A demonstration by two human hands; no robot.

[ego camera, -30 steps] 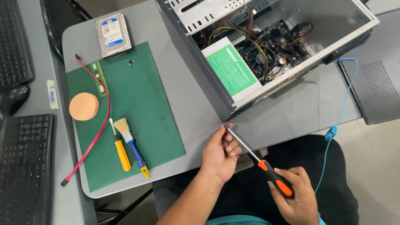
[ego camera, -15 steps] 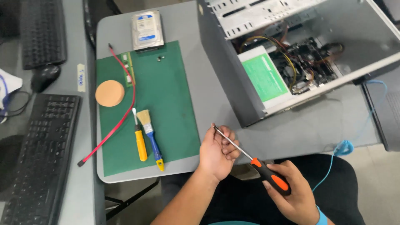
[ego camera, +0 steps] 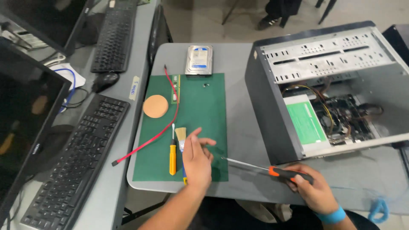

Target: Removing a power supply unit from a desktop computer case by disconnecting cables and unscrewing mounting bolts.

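We can't see the blue-handled paintbrush's (ego camera: 181, 140) lower handle, hidden behind our left hand (ego camera: 197, 161). The open grey metal computer case (ego camera: 272, 110) is cut off at the right edge; its inner parts are too blurred to ID.

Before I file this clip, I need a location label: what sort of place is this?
Probably a computer repair bench or training lab: an opened desktop case lies on the table, a bare hard drive sits by a green work mat, and keyboards line the next desk.

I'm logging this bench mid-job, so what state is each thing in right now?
Computer case: on its side, side panel off, boards and cables exposed.
Hard drive: out of the case, flat on the table.
Long screwdriver: gripped in the right hand.
Left hand: open, over the green mat.
Yellow screwdriver: lying unused.
Brush: lying unused.
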